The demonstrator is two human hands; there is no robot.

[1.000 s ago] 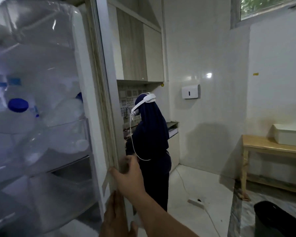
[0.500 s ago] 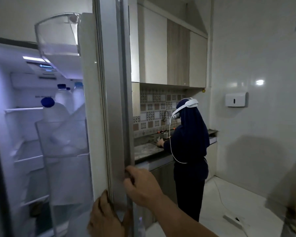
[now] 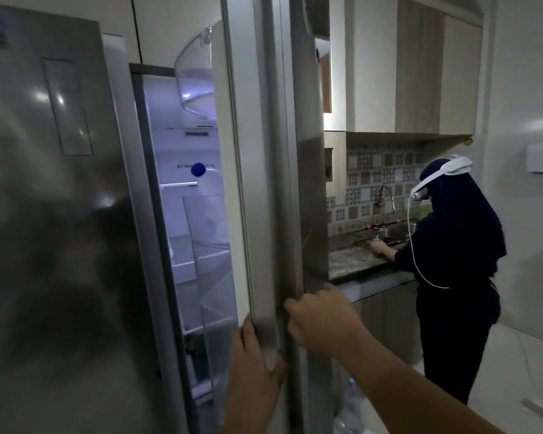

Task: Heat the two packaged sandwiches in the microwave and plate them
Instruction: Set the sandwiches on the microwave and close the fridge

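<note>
The tall fridge door [image 3: 264,189] stands upright, ajar, its edge facing near. The left hand [image 3: 251,368] lies flat, fingers straight, against that edge; the right hand [image 3: 320,321] curls round it. No sandwiches show.

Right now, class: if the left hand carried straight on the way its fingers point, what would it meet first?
The left hand already lies flat on the fridge door, fingers pointing up its edge; it would probably just slide along the door.
</note>
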